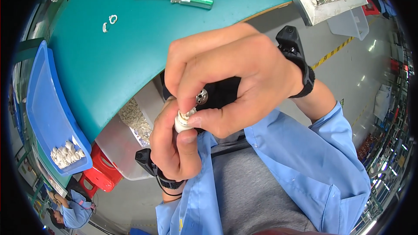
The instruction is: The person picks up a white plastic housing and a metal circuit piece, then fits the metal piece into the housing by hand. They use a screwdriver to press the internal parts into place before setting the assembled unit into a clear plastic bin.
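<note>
In front of my body, my left hand [172, 143] grips a small white cylindrical part [181, 124] between thumb and fingers. My right hand [235, 74] reaches over from the right, its thumb and index finger closed on the top of the same part, where a whitish toothed rim shows. Just behind the right fingers is a round silver metal disc [201, 96] with holes; whether a finger touches it I cannot tell. Both wrists wear black straps with small black devices.
On the green table lie a green-handled screwdriver [191, 1] and two small white rings [113, 19]. A blue tray [48, 100] at left holds several white parts [66, 154]. A metal tray [320, 17] of small parts stands far right. Below are a red stool [102, 172] and a clear bin [122, 148].
</note>
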`<action>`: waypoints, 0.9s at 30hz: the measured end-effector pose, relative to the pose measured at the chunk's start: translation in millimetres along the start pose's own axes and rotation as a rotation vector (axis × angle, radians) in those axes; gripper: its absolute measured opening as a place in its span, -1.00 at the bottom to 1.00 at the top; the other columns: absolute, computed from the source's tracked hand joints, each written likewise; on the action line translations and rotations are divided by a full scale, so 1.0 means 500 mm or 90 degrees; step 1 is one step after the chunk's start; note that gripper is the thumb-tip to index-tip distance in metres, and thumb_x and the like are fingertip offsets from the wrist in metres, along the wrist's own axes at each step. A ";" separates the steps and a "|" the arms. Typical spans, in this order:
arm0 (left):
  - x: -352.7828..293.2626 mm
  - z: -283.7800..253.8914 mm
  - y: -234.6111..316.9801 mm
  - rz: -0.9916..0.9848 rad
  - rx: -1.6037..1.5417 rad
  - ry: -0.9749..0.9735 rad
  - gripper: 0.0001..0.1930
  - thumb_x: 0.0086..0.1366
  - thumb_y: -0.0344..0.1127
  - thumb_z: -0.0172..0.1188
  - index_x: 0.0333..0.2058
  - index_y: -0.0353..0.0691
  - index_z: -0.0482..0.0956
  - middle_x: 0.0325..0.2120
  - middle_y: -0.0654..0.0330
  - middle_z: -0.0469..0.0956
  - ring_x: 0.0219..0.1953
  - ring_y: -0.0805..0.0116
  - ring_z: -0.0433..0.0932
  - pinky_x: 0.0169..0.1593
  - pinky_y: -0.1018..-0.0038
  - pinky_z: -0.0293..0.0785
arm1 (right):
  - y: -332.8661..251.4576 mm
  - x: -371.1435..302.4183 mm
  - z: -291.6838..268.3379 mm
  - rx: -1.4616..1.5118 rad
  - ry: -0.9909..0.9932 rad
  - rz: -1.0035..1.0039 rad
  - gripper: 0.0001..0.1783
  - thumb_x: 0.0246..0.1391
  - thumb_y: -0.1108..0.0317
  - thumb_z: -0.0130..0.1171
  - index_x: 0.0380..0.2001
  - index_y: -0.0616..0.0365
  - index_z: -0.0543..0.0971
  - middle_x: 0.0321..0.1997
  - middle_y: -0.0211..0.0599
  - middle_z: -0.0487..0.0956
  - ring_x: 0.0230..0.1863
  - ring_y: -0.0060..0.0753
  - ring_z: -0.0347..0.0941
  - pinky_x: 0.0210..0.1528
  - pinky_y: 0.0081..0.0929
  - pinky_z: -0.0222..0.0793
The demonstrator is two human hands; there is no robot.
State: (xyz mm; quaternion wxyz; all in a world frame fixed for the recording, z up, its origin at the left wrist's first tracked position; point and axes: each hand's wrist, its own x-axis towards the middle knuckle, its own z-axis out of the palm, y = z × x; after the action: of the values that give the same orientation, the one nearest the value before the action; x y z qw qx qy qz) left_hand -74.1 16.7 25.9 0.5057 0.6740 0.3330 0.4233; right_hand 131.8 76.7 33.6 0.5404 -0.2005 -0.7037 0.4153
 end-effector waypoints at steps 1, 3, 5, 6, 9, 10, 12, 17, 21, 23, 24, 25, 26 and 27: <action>0.003 0.004 -0.004 0.003 0.016 0.030 -0.56 0.54 -0.23 -0.11 0.15 -0.55 0.35 -0.04 -0.07 0.55 -0.03 0.27 0.54 0.09 0.41 0.42 | -0.001 0.001 -0.003 -0.001 0.000 0.001 -0.90 -0.08 0.55 0.33 -0.43 0.29 0.62 -0.31 -0.16 0.55 -0.43 -0.35 0.49 -0.45 -0.50 0.39; 0.013 0.010 -0.005 0.015 0.050 0.092 -0.63 0.50 -0.32 -0.01 0.08 -0.56 0.41 -0.12 -0.12 0.58 -0.14 0.25 0.57 -0.04 0.43 0.47 | -0.001 0.002 -0.001 -0.018 0.013 0.002 -0.89 -0.07 0.54 0.34 -0.42 0.29 0.62 -0.28 -0.16 0.54 -0.40 -0.35 0.49 -0.41 -0.49 0.40; 0.030 0.010 0.012 -0.003 0.079 0.087 -0.64 0.49 -0.33 -0.02 0.07 -0.55 0.42 -0.13 -0.10 0.59 -0.15 0.26 0.57 -0.06 0.44 0.47 | 0.001 0.007 0.002 -0.032 0.043 0.013 -0.88 -0.04 0.54 0.35 -0.39 0.29 0.61 -0.22 -0.16 0.53 -0.32 -0.35 0.50 -0.34 -0.48 0.42; 0.037 0.010 0.018 -0.037 0.101 0.080 -0.65 0.49 -0.34 -0.03 0.06 -0.54 0.43 -0.15 -0.08 0.60 -0.16 0.27 0.58 -0.08 0.45 0.47 | 0.001 0.009 -0.001 -0.044 0.042 0.001 -0.88 -0.04 0.54 0.35 -0.39 0.29 0.61 -0.22 -0.16 0.53 -0.32 -0.35 0.50 -0.34 -0.48 0.42; 0.062 0.002 0.028 -0.050 0.133 0.071 -0.67 0.48 -0.34 -0.04 0.04 -0.51 0.45 -0.18 -0.05 0.61 -0.19 0.29 0.57 -0.11 0.45 0.47 | -0.003 0.019 -0.014 -0.068 0.022 0.033 -0.87 0.01 0.52 0.35 -0.35 0.27 0.61 -0.15 -0.16 0.51 -0.22 -0.32 0.49 -0.20 -0.45 0.43; 0.071 -0.002 0.028 -0.046 0.139 0.068 -0.68 0.48 -0.34 -0.03 0.03 -0.50 0.46 -0.20 -0.03 0.61 -0.20 0.30 0.57 -0.12 0.45 0.47 | -0.005 0.026 -0.017 -0.076 0.021 0.018 -0.87 0.01 0.52 0.35 -0.35 0.27 0.61 -0.15 -0.16 0.51 -0.22 -0.32 0.49 -0.20 -0.45 0.43; 0.090 -0.003 0.027 -0.027 0.146 0.065 -0.68 0.48 -0.34 -0.03 0.03 -0.49 0.47 -0.21 -0.02 0.61 -0.21 0.31 0.57 -0.14 0.45 0.46 | -0.006 0.035 -0.026 -0.065 0.025 0.030 -0.87 0.01 0.52 0.34 -0.34 0.26 0.61 -0.16 -0.18 0.52 -0.20 -0.32 0.49 -0.16 -0.43 0.43; 0.130 -0.014 0.014 0.003 0.119 0.043 -0.69 0.47 -0.33 -0.01 0.01 -0.48 0.47 -0.25 0.03 0.61 -0.28 0.35 0.55 -0.19 0.47 0.45 | 0.026 0.061 -0.064 -0.013 -0.002 0.001 -0.87 0.00 0.53 0.34 -0.34 0.23 0.61 -0.16 -0.23 0.54 -0.19 -0.31 0.51 -0.14 -0.41 0.43; 0.155 -0.046 0.002 0.026 0.121 0.007 -0.68 0.47 -0.32 0.00 0.02 -0.48 0.47 -0.29 0.06 0.60 -0.32 0.38 0.52 -0.23 0.49 0.43 | 0.044 0.080 -0.063 0.040 -0.007 -0.003 -0.87 -0.01 0.52 0.34 -0.34 0.21 0.62 -0.14 -0.25 0.55 -0.18 -0.33 0.51 -0.14 -0.40 0.43; 0.169 -0.058 0.007 0.018 0.145 -0.009 -0.68 0.48 -0.32 0.00 0.03 -0.48 0.47 -0.29 0.08 0.59 -0.32 0.39 0.52 -0.23 0.50 0.43 | 0.044 0.085 -0.066 0.015 0.015 0.006 -0.87 -0.01 0.51 0.34 -0.34 0.20 0.61 -0.14 -0.26 0.55 -0.18 -0.33 0.51 -0.12 -0.39 0.42; 0.175 -0.060 0.002 0.015 0.141 -0.013 -0.68 0.48 -0.32 0.00 0.03 -0.48 0.47 -0.29 0.08 0.59 -0.32 0.39 0.52 -0.23 0.50 0.43 | 0.045 0.086 -0.066 0.001 0.030 0.013 -0.87 -0.01 0.51 0.34 -0.35 0.20 0.61 -0.14 -0.26 0.55 -0.18 -0.32 0.51 -0.10 -0.38 0.41; 0.186 -0.060 -0.004 0.010 0.137 -0.017 -0.68 0.47 -0.33 0.00 0.03 -0.49 0.46 -0.29 0.08 0.59 -0.31 0.39 0.52 -0.22 0.50 0.44 | 0.047 0.086 -0.066 -0.009 0.044 0.022 -0.88 -0.01 0.50 0.33 -0.35 0.19 0.61 -0.14 -0.26 0.56 -0.17 -0.32 0.51 -0.08 -0.37 0.40; 0.190 -0.064 -0.002 -0.005 0.139 -0.011 -0.68 0.47 -0.33 0.00 0.03 -0.49 0.46 -0.28 0.08 0.59 -0.30 0.38 0.52 -0.21 0.50 0.44 | 0.047 0.089 -0.061 0.008 0.040 0.030 -0.88 -0.01 0.50 0.33 -0.35 0.19 0.61 -0.14 -0.26 0.56 -0.17 -0.32 0.51 -0.08 -0.37 0.40; 0.193 -0.067 -0.001 -0.023 0.143 -0.003 -0.68 0.47 -0.34 0.01 0.03 -0.49 0.46 -0.27 0.08 0.59 -0.29 0.38 0.52 -0.20 0.50 0.45 | 0.043 0.092 -0.065 -0.050 0.053 0.013 -0.88 -0.01 0.50 0.33 -0.35 0.17 0.61 -0.14 -0.27 0.56 -0.17 -0.32 0.50 -0.06 -0.37 0.38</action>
State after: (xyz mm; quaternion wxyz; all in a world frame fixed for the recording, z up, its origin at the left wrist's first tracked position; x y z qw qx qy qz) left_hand -64.1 115.0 52.1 0.4353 0.7211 0.3893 0.3728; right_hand 143.1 134.6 46.1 0.5563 -0.2461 -0.6945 0.3842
